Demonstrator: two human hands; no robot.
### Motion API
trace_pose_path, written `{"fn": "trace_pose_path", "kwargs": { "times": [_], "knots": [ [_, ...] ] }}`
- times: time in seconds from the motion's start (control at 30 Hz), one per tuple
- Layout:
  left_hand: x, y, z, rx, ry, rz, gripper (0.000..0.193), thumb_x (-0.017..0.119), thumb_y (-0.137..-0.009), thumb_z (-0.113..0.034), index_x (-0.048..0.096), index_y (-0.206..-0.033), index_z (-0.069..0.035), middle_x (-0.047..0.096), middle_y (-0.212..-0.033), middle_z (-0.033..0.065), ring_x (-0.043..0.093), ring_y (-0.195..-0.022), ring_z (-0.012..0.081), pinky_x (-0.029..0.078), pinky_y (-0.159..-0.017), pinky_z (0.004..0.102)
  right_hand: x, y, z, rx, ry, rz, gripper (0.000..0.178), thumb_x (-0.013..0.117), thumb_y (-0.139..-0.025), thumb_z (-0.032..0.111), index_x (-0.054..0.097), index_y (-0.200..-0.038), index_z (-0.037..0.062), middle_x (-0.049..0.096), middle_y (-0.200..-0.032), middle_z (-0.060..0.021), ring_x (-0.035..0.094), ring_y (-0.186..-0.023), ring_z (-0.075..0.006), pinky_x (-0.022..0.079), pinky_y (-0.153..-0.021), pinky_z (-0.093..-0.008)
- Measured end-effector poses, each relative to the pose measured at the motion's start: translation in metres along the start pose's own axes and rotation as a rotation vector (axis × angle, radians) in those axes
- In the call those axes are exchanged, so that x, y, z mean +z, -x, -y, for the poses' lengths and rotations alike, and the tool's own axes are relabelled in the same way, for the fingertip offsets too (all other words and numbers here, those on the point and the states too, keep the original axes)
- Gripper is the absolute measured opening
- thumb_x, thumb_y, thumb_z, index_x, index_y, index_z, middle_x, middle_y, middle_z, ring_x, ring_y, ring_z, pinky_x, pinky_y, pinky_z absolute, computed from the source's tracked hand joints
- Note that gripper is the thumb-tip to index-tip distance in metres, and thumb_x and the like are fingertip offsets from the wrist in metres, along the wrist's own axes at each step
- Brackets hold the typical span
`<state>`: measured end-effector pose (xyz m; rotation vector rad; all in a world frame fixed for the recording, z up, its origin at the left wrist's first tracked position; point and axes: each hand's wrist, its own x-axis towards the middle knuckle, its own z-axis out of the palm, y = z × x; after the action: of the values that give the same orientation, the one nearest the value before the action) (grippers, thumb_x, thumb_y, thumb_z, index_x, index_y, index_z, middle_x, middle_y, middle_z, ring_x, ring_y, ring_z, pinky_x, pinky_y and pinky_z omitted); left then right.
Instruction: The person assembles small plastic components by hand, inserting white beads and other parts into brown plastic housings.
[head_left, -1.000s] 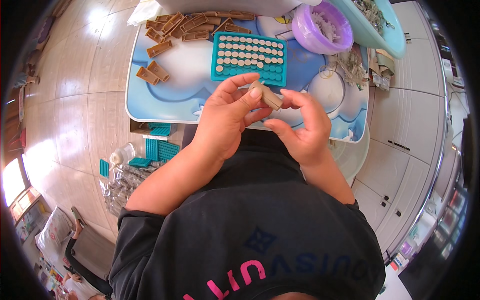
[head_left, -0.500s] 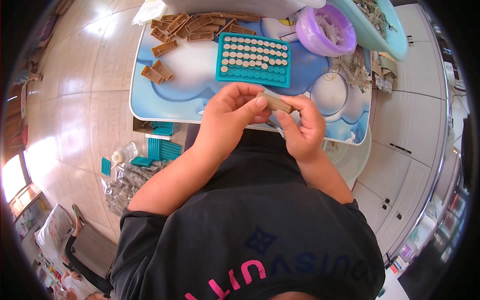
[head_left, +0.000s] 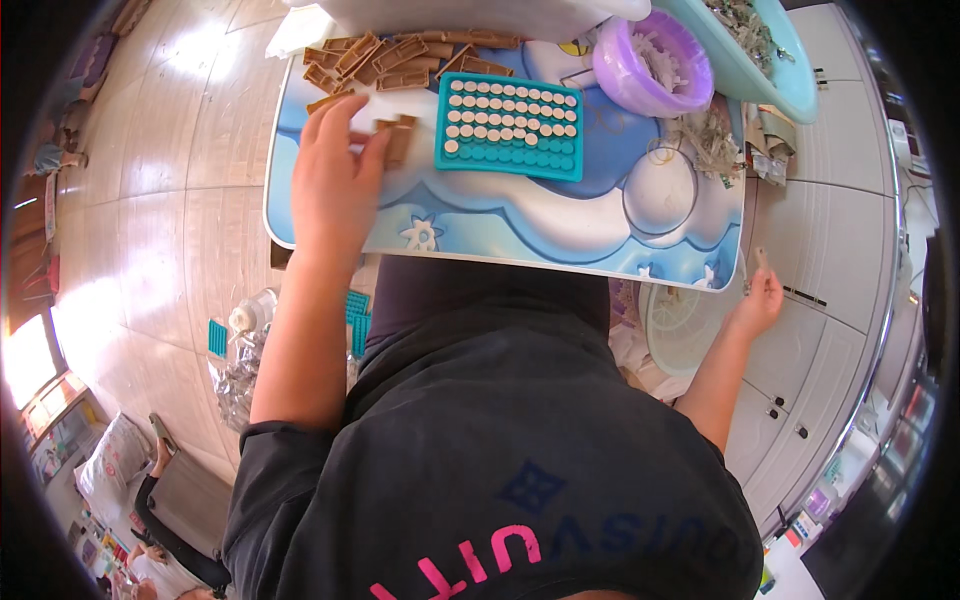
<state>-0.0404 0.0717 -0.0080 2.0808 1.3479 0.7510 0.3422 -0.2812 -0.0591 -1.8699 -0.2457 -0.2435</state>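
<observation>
Teal tray [head_left: 510, 140] holds white discs; purple bowl [head_left: 652, 62] holds pale scraps.

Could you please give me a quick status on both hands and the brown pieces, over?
Left hand flat on table, fingers on small brown piece. Right hand off table's right edge, pinching a thin strip. Teal tray beside left hand; nothing blocking.

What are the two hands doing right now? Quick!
Left hand: open, fingers spread flat over the brown pieces on the table.
Right hand: off the table edge, pinching a small thin strip.
</observation>
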Motion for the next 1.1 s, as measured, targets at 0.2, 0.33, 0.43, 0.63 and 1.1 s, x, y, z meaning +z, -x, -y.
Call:
{"fn": "trace_pose_path", "kwargs": {
  "times": [0.2, 0.33, 0.43, 0.63, 1.1],
  "knots": [
    [0.022, -0.051, -0.007, 0.410, -0.232, -0.237, 0.022, 0.060, -0.084, -0.019, 0.060, -0.105, -0.010, 0.059, -0.106, 0.0070, 0.057, -0.090, 0.0280, 0.047, -0.076, 0.0362, -0.046, 0.005, -0.079, 0.310, 0.248, 0.094, 0.022, 0.064, -0.083, 0.008, 0.058, -0.102, -0.0014, 0.060, -0.082, -0.0043, 0.054, -0.071, -0.0107, 0.044, -0.064, -0.0237],
    [0.030, -0.075, -0.003, 0.319, -0.392, -0.118, 0.020, 0.063, -0.081, -0.026, 0.066, -0.096, -0.014, 0.060, -0.100, 0.0049, 0.055, -0.096, 0.0294, 0.046, -0.079, 0.0380, -0.052, 0.010, -0.095, 0.224, 0.448, 0.154, 0.025, 0.065, -0.081, 0.011, 0.060, -0.102, -0.0017, 0.062, -0.082, -0.0059, 0.057, -0.071, -0.0122, 0.046, -0.063, -0.0249],
    [0.029, -0.077, -0.003, 0.269, -0.365, -0.070, 0.019, 0.064, -0.080, -0.028, 0.067, -0.093, -0.014, 0.060, -0.099, 0.0035, 0.055, -0.096, 0.0282, 0.046, -0.079, 0.0380, -0.044, 0.013, -0.073, 0.248, 0.740, 0.211, 0.032, 0.066, -0.079, 0.016, 0.060, -0.106, -0.0008, 0.063, -0.086, -0.0083, 0.059, -0.076, -0.0137, 0.046, -0.070, -0.0253],
    [0.024, -0.059, -0.006, 0.109, 0.382, -0.138, 0.018, 0.056, -0.088, -0.015, 0.057, -0.102, -0.003, 0.065, -0.078, 0.0075, 0.059, -0.057, 0.0146, 0.046, -0.059, 0.0252, -0.014, 0.000, -0.021, -0.130, 0.286, 0.039, 0.027, 0.062, -0.083, 0.012, 0.060, -0.108, 0.0012, 0.060, -0.097, -0.0076, 0.057, -0.086, -0.0142, 0.045, -0.075, -0.0267],
    [0.022, 0.050, -0.039, -0.614, 1.218, 0.605, 0.006, 0.055, -0.090, -0.014, 0.054, -0.090, -0.008, 0.044, -0.065, -0.0042, 0.035, -0.049, 0.0026, 0.025, -0.042, 0.0182, 0.145, 0.001, 0.106, -0.975, 0.702, 0.358, 0.024, 0.071, -0.072, 0.020, 0.067, -0.094, 0.0128, 0.060, -0.093, -0.0031, 0.053, -0.095, -0.0262, 0.041, -0.081, -0.0375]
  ]
}}
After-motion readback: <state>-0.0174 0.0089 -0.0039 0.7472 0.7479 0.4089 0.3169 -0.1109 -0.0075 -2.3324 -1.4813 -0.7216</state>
